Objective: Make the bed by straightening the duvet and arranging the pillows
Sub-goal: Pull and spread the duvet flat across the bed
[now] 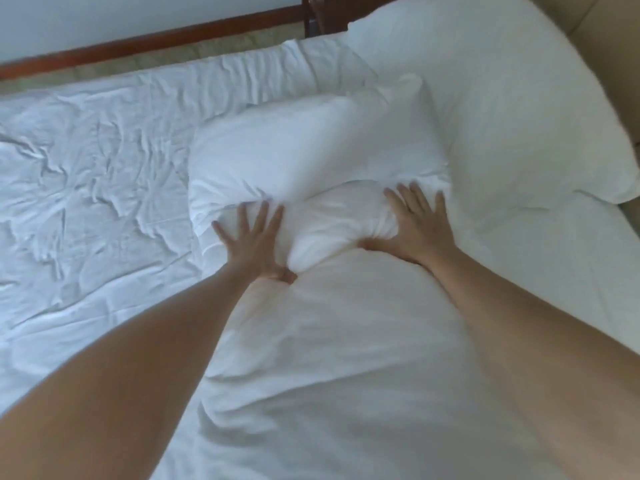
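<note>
A big white pillow (332,341) lies in front of me on the bed. My left hand (254,242) and my right hand (415,225) press on its far end, fingers spread over the top and thumbs dug in underneath. The stuffing bulges up between them. Just beyond, a second white pillow (294,150) lies touching the first. A third, larger pillow (485,84) lies at the upper right. No duvet is clearly in view.
A wrinkled white sheet (86,168) covers the left half of the mattress. A dark wooden rail (156,38) runs along the far side, with pale floor below it. A beige padded surface (613,39) borders the bed at the right.
</note>
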Demonstrator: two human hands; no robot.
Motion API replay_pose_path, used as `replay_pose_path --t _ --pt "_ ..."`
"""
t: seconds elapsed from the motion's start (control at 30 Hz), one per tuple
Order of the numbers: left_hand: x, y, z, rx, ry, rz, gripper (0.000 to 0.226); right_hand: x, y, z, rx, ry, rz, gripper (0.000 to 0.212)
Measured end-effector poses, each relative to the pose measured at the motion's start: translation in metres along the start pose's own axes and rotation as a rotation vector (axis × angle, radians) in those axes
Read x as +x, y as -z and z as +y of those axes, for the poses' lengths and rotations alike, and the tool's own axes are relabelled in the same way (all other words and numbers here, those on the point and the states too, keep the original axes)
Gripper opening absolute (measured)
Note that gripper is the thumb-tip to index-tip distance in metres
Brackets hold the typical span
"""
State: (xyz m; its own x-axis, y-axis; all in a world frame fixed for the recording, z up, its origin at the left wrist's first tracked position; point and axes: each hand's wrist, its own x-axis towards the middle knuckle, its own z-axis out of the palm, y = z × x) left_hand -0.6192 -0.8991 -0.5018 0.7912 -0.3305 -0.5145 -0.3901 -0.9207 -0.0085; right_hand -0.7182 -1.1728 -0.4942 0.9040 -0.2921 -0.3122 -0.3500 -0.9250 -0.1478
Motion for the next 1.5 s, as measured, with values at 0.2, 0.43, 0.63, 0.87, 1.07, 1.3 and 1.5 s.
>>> replay_pose_path --t 0.2,0.43,0.63,0.87,1.07,1.3,1.5 --pt "-0.07 -0.045 -0.029 -0.781 0.547 -0.055 0.153 -0.059 -0.001 0.024 0.214 -0.479 -0.046 0.118" --pt "-0.105 -0.078 -0.04 -1.048 0.715 -0.148 0.156 -0.121 -0.007 0.045 0.836 -0.662 -0.352 0.132" --pt "-0.169 -0.085 -0.05 -1.029 0.568 -0.082 0.116 -0.182 -0.016 0.032 0.963 -0.646 -0.112 0.105" --pt "-0.331 -0.111 -0.038 -1.114 0.715 -0.167 0.12 -0.317 0.001 0.012 0.999 -0.698 -0.131 0.103" --pt "-0.452 -0.138 -0.037 -1.198 0.836 -0.175 0.117 -0.418 -0.001 -0.006 0.952 -0.763 -0.191 0.111" --pt "-0.515 -0.116 -0.039 -1.222 0.787 0.05 0.111 -0.479 0.049 -0.018 1.023 -0.704 -0.073 0.084" --pt "-0.573 -0.118 -0.033 -1.141 0.73 0.178 0.098 -0.553 0.056 -0.021 1.106 -0.751 0.003 0.098"
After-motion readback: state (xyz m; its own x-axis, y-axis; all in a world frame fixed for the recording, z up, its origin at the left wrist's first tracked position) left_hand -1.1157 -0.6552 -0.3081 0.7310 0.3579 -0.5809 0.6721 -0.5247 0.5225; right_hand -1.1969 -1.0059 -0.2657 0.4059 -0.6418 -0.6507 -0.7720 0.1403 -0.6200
